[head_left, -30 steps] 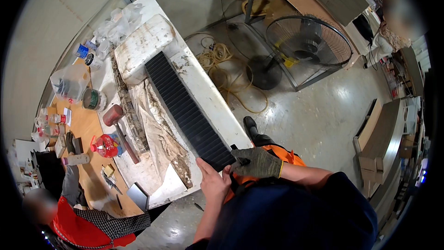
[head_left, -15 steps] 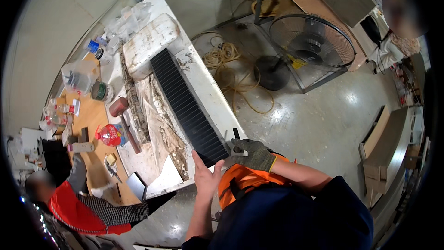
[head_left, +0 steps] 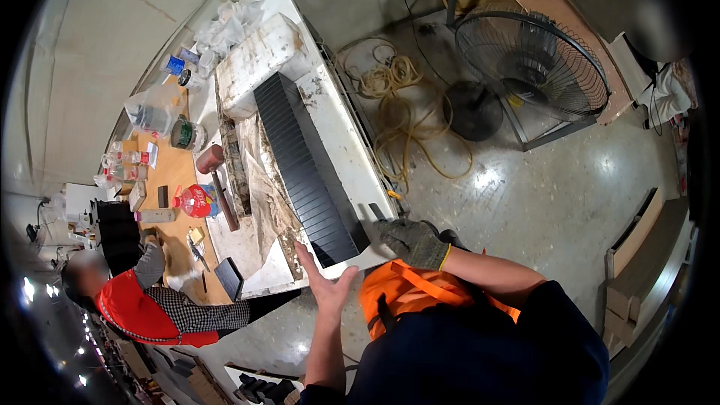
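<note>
On the white bench lies a long row of thin black slabs [head_left: 311,172], set side by side and running away from me. My left hand [head_left: 331,291] is bare and open, thumb and fingers spread, just off the row's near left corner. Past the row's near right corner, my right hand [head_left: 415,244] wears a grey knit glove with its fingers curled. A small flat grey tool [head_left: 377,212] sticks out from those fingers; its exact kind is hidden by the glove. An orange apron or cloth [head_left: 405,285] hangs at my waist.
A dirty white foam block [head_left: 259,64] stands beyond the row. Left are a mallet [head_left: 223,195], stained cloth [head_left: 259,172], red-capped bottle [head_left: 196,201] and jars. A person in red [head_left: 139,304] works at the left table. A fan [head_left: 532,67] and coiled hose [head_left: 394,79] stand right.
The view has shifted, so the bench sits slightly farther right. My right hand has turned, and less of its tool shows. My left hand stays spread near the row's end.
</note>
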Demonstrator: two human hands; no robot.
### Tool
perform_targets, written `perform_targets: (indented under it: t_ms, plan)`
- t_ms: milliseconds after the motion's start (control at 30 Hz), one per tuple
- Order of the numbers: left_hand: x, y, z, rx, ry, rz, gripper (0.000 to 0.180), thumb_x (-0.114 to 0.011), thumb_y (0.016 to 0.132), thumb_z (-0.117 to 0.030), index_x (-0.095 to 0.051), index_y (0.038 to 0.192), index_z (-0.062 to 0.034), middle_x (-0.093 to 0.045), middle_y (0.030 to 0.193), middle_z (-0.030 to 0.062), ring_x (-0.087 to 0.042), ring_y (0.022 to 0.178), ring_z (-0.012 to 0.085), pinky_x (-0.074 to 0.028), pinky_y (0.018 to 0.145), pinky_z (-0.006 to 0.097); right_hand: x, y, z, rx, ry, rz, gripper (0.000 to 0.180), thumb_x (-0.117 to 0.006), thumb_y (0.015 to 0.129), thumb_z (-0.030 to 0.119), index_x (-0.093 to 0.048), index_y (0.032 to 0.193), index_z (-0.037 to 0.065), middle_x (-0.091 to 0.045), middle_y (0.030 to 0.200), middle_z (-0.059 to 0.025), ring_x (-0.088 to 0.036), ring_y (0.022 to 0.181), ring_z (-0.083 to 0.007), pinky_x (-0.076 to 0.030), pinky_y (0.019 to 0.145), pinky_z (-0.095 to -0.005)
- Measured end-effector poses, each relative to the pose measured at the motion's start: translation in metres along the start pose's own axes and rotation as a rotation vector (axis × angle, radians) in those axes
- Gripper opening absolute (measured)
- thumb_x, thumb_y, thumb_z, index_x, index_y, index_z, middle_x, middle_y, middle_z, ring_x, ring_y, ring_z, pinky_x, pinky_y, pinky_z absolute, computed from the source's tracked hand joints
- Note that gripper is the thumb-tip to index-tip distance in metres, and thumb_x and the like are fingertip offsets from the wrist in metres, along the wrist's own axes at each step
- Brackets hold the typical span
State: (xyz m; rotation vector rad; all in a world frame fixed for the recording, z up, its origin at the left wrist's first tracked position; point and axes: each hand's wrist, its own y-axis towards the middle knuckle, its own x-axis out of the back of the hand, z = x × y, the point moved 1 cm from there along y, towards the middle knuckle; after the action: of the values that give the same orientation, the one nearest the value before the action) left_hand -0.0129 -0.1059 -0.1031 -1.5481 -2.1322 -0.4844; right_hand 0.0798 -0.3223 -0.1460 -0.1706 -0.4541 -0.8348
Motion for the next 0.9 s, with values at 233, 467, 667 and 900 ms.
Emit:
perform_targets:
  t_ms: [233,467,667,900]
  plan:
    - [0.003,0.016,-0.018,0.018,0.075,-0.221,0.083,-0.064,0.086,-0.015,-0.012,0.146,0.0076,-0.021,0.149,0.0308,-0.024,0.140,0.0394,-0.020,0.114,0.044,0.005,-0.001,0.013,-0.214,0.289,-0.146,0.056,-0.050,0.089,0.007,-0.035,0.143,0.003,-0.052,0.129,-0.0246,-0.054,0.116,-0.0326,-0.044,0.096,-0.0357]
    - [-0.011,0.015,-0.044,-0.478,0.584,-0.310,0.015,-0.067,0.077,-0.009,-0.056,0.085,-0.0039,-0.051,0.092,0.0161,-0.050,0.087,0.0328,-0.040,0.077,0.041,-0.019,0.005,0.011,-0.142,0.303,-0.102,0.040,-0.050,0.091,0.010,-0.050,0.130,0.001,-0.056,0.121,-0.0194,-0.054,0.112,-0.0336,-0.043,0.097,-0.0370]
    - [-0.020,0.029,-0.015,-0.533,0.529,-0.152,0.010,-0.062,0.073,-0.006,-0.053,0.077,-0.0060,-0.051,0.080,0.0116,-0.047,0.073,0.0315,-0.037,0.069,0.042,-0.033,0.007,0.013,-0.002,0.310,-0.106,0.038,-0.053,0.092,0.019,-0.052,0.125,0.001,-0.057,0.114,-0.0195,-0.053,0.108,-0.0352,-0.042,0.095,-0.0393]
    - [-0.029,0.033,-0.009,-0.577,0.604,-0.196,0.010,-0.058,0.071,-0.011,-0.049,0.073,-0.0078,-0.046,0.076,0.0113,-0.043,0.070,0.0306,-0.034,0.066,0.042,-0.052,0.007,0.004,0.023,0.195,-0.207,0.042,-0.051,0.093,0.024,-0.051,0.128,0.002,-0.057,0.115,-0.0198,-0.053,0.109,-0.0347,-0.041,0.096,-0.0408]
